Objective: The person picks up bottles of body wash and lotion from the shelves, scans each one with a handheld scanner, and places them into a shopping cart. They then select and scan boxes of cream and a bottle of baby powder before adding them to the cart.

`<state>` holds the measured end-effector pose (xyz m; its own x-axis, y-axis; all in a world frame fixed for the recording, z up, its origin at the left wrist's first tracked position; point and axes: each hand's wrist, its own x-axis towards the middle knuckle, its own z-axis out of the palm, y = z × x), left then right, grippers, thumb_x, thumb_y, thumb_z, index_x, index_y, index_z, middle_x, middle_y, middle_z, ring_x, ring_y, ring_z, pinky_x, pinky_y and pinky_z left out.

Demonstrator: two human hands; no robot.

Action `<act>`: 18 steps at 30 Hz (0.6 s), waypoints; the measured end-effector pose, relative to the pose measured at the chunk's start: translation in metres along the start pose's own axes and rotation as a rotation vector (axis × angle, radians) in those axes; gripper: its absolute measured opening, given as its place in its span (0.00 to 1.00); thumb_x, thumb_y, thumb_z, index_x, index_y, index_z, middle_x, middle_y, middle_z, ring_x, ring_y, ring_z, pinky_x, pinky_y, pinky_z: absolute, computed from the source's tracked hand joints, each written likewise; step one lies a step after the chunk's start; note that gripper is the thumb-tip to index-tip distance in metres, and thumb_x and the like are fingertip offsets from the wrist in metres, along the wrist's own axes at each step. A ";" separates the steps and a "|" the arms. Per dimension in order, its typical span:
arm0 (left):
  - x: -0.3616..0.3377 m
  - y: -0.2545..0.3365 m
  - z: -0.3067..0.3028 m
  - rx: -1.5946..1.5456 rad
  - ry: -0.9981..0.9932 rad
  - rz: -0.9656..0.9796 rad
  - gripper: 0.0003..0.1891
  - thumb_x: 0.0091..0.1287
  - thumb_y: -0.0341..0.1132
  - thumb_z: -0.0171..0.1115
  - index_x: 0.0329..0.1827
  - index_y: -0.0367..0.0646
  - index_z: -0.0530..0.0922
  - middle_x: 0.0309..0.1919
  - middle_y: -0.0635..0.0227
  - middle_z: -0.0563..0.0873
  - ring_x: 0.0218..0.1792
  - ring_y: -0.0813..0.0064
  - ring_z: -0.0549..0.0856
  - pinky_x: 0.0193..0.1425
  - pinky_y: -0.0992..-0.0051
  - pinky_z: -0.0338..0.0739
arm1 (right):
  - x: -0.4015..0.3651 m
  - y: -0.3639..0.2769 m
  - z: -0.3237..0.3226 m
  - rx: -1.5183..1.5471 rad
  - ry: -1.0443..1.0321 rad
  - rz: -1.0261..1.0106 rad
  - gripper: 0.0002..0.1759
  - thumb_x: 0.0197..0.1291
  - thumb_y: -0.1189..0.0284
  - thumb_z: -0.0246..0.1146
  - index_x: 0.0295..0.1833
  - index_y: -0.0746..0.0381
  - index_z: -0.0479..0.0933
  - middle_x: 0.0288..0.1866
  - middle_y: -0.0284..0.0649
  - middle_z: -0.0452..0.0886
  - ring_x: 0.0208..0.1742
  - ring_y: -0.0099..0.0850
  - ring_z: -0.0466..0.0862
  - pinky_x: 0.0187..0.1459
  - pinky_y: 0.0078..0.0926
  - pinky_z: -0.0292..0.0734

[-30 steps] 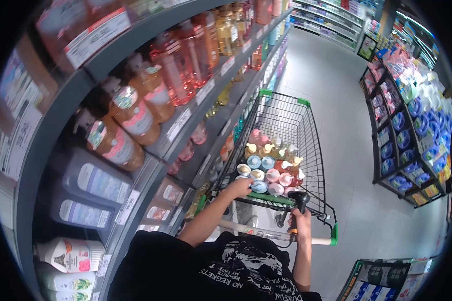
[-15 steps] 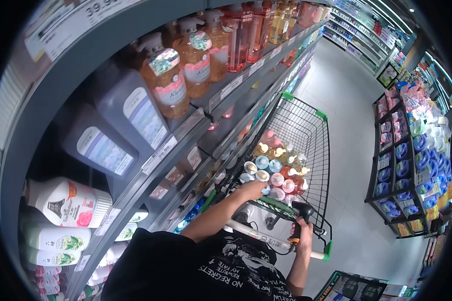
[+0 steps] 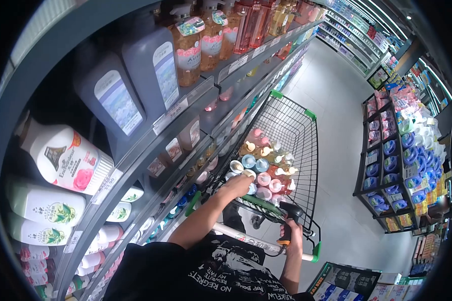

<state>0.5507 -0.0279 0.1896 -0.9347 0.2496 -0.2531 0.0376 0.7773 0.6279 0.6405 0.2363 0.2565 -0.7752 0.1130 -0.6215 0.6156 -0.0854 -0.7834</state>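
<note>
My left hand [image 3: 237, 184] reaches into a black wire shopping cart [image 3: 291, 123] and closes on the top of a pump bottle [image 3: 248, 175] among several pastel-capped bottles [image 3: 269, 165] standing in the basket. My right hand [image 3: 290, 233] grips a black handheld scanner [image 3: 289, 214] with an orange handle, held just above the cart's white push bar [image 3: 256, 243]. I wear a black printed T-shirt [image 3: 221, 273].
Grey store shelves [image 3: 151, 145] run along my left, stocked with amber, pink, grey and white bottles and price tags. A freestanding rack [image 3: 386, 165] of blue and pink packs stands on the right. Grey aisle floor [image 3: 336, 90] stretches ahead of the cart. Boxes [image 3: 356, 283] lie at bottom right.
The view has dipped lower along the shelves, bringing white bottles into sight. My left hand stays on the bottles in the cart; my right hand still holds the scanner.
</note>
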 end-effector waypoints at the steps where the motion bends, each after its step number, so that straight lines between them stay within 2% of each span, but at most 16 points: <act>1: -0.007 0.002 -0.001 0.018 0.005 0.025 0.13 0.59 0.28 0.59 0.48 0.39 0.77 0.43 0.51 0.84 0.47 0.50 0.84 0.48 0.56 0.79 | -0.005 0.004 -0.001 0.024 -0.012 -0.001 0.16 0.55 0.65 0.62 0.45 0.64 0.75 0.23 0.36 0.75 0.20 0.23 0.73 0.23 0.19 0.70; 4: -0.020 0.000 0.001 0.054 -0.014 0.028 0.14 0.60 0.26 0.57 0.49 0.40 0.77 0.43 0.51 0.84 0.46 0.51 0.84 0.48 0.56 0.79 | -0.012 0.023 -0.005 0.064 -0.035 -0.012 0.16 0.55 0.66 0.62 0.47 0.63 0.74 0.25 0.36 0.75 0.20 0.23 0.73 0.23 0.19 0.70; 6: -0.026 -0.005 0.006 0.100 -0.028 0.026 0.15 0.60 0.25 0.55 0.51 0.40 0.77 0.44 0.52 0.84 0.47 0.52 0.84 0.47 0.57 0.79 | -0.020 0.029 -0.007 0.216 -0.138 -0.059 0.17 0.55 0.67 0.63 0.49 0.61 0.73 0.28 0.38 0.76 0.23 0.24 0.74 0.24 0.20 0.70; 7: -0.031 -0.007 0.008 0.092 -0.023 0.025 0.15 0.61 0.29 0.58 0.51 0.40 0.77 0.42 0.51 0.85 0.46 0.51 0.84 0.48 0.56 0.79 | -0.024 0.029 -0.008 0.283 -0.188 -0.064 0.17 0.54 0.68 0.63 0.49 0.60 0.72 0.34 0.40 0.77 0.28 0.27 0.76 0.29 0.23 0.73; 8: -0.035 -0.009 0.010 0.083 -0.019 0.023 0.16 0.61 0.32 0.61 0.52 0.40 0.76 0.40 0.50 0.85 0.45 0.50 0.85 0.48 0.55 0.79 | -0.027 0.028 -0.006 0.288 -0.191 -0.068 0.17 0.54 0.68 0.63 0.49 0.60 0.72 0.34 0.40 0.77 0.28 0.27 0.76 0.29 0.23 0.73; 10: -0.041 -0.014 0.010 0.083 -0.015 0.033 0.16 0.61 0.32 0.60 0.52 0.41 0.76 0.40 0.51 0.85 0.46 0.50 0.84 0.49 0.55 0.79 | -0.027 0.031 0.006 0.411 -0.272 -0.112 0.15 0.55 0.68 0.61 0.48 0.61 0.72 0.38 0.42 0.77 0.33 0.30 0.78 0.36 0.27 0.75; 11: -0.048 -0.011 0.007 0.074 -0.019 0.024 0.16 0.61 0.32 0.60 0.53 0.41 0.76 0.41 0.51 0.85 0.46 0.50 0.84 0.50 0.54 0.79 | -0.026 0.029 0.006 0.438 -0.376 -0.113 0.16 0.55 0.69 0.61 0.48 0.61 0.72 0.39 0.43 0.78 0.36 0.34 0.79 0.42 0.32 0.76; 12: -0.054 -0.011 0.006 0.064 -0.022 0.015 0.17 0.61 0.32 0.60 0.54 0.42 0.75 0.41 0.51 0.85 0.46 0.50 0.84 0.50 0.54 0.78 | -0.026 0.030 0.010 0.440 -0.379 -0.108 0.16 0.55 0.69 0.61 0.48 0.61 0.72 0.39 0.43 0.78 0.36 0.34 0.79 0.42 0.32 0.76; 15: -0.067 -0.015 0.006 0.057 -0.029 -0.033 0.18 0.61 0.32 0.60 0.56 0.43 0.75 0.43 0.51 0.85 0.48 0.50 0.84 0.51 0.54 0.78 | -0.027 0.027 0.023 0.345 -0.559 -0.073 0.15 0.57 0.71 0.61 0.48 0.64 0.71 0.40 0.47 0.79 0.36 0.35 0.81 0.41 0.34 0.79; 18: -0.075 -0.024 0.012 0.057 -0.016 -0.062 0.19 0.62 0.32 0.60 0.57 0.45 0.74 0.45 0.52 0.84 0.49 0.51 0.83 0.53 0.55 0.77 | -0.023 0.037 0.037 0.210 -0.631 -0.081 0.13 0.59 0.71 0.61 0.47 0.65 0.72 0.38 0.44 0.80 0.35 0.31 0.81 0.39 0.27 0.78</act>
<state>0.6240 -0.0581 0.1849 -0.9301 0.2092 -0.3018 0.0009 0.8232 0.5678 0.6758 0.1937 0.2413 -0.7911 -0.4679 -0.3940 0.5612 -0.2988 -0.7719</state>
